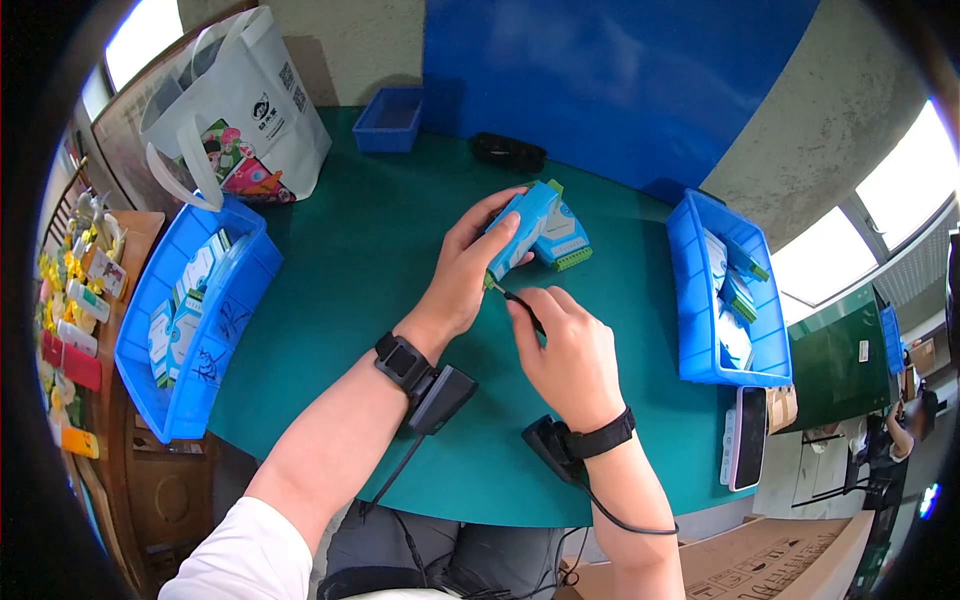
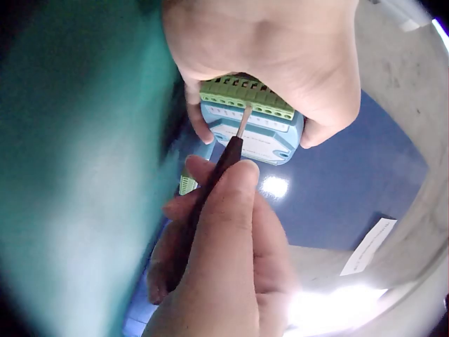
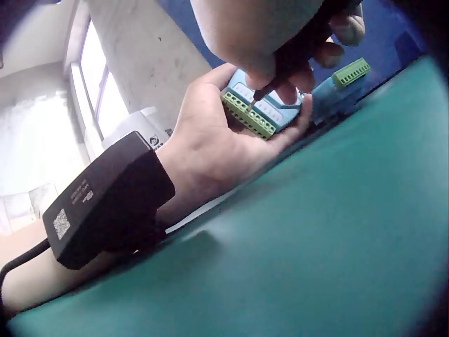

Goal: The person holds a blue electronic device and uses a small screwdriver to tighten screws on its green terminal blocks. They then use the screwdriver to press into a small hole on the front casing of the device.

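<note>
My left hand (image 1: 462, 270) grips a blue module (image 1: 524, 226) with a green screw terminal block (image 2: 245, 97) along its end. In my right hand (image 1: 570, 350) is a dark-handled screwdriver (image 2: 223, 167), pinched between thumb and fingers. Its metal tip meets the terminal block near the middle of the screw row in the left wrist view. A second blue module (image 1: 562, 236), also with green terminals, lies on the table just beyond the held one. From the right wrist view, the terminal block (image 3: 247, 115) faces the screwdriver, and my fingers hide part of the module.
Blue bins holding several modules stand at the left (image 1: 232, 300) and right (image 1: 702, 330) of the green table (image 1: 330, 240). At the back are a small blue tray (image 1: 388, 135), a black case (image 1: 508, 152) and a white bag (image 1: 240, 110). A phone (image 1: 748, 440) lies at the right edge.
</note>
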### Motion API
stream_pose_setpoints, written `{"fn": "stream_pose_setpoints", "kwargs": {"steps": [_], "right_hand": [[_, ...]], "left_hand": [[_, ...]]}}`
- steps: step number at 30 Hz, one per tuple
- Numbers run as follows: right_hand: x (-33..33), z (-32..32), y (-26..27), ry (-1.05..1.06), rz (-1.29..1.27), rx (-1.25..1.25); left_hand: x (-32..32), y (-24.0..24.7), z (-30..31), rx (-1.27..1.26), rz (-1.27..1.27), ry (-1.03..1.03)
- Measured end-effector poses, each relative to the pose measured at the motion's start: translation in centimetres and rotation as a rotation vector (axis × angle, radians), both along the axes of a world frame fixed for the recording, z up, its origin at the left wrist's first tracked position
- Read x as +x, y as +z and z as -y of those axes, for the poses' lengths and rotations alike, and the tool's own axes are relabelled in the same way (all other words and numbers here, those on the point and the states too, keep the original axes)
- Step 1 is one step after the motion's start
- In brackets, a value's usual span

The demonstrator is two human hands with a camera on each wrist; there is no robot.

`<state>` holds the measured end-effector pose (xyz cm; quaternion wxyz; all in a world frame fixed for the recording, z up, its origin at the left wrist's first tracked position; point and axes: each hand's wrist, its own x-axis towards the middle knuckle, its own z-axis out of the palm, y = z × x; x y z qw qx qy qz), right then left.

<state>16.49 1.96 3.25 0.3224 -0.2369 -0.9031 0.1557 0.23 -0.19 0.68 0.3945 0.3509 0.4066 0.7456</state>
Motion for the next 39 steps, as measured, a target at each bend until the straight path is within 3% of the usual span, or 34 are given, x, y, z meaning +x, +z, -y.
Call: {"fn": "stream_pose_setpoints", "kwargs": {"steps": [6, 24, 33, 39], "right_hand": [[0.4, -0.2, -0.6, 0.019, 0.005, -0.119], [0.3, -0.4, -0.2, -0.061, 0.129, 0.135], [0.4, -0.2, -0.6, 0.001, 0.059, -0.101], [0.5, -0.4, -0.4, 0.012, 0.105, -0.039]], "left_hand": [[-0.1, -0.1, 0.0, 0.0, 0.007, 0.007], [0.0, 0.0, 0.0, -0.008, -0.025, 0.008], [0.0, -0.2, 0.0, 0.001, -0.096, -0.001], [0.0, -0.1, 0.0, -0.008, -0.08, 0.007]]}}
